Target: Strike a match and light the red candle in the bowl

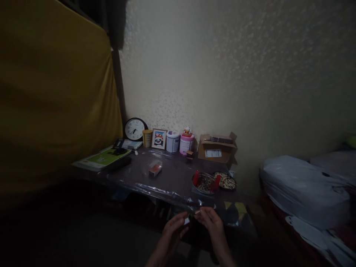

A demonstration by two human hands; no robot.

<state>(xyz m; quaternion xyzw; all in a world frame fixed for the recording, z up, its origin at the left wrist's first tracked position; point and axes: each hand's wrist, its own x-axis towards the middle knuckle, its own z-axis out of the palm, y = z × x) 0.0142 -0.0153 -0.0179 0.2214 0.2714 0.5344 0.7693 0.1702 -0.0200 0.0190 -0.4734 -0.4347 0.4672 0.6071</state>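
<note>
In the dim head view, my left hand [172,231] is closed around a small white object [186,221] in front of the table's near edge. My right hand [210,219] is pinched on a small thin light-coloured piece [197,212], too small to name, a little to the right of the white object. The two hands are close together but apart. Beyond them on the table [169,178] lies a round plate [205,184] with dark and light bits and red candles [196,178]. A second plate [226,181] with similar bits sits beside it.
A clear packet with red contents [155,168] lies mid-table. Along the wall stand a clock [135,129], a yellow-lidded jar [147,138], a panda picture [159,139], two tins [172,142] and an open cardboard box [217,150]. Books [102,158] are at left, large bags [303,189] at right.
</note>
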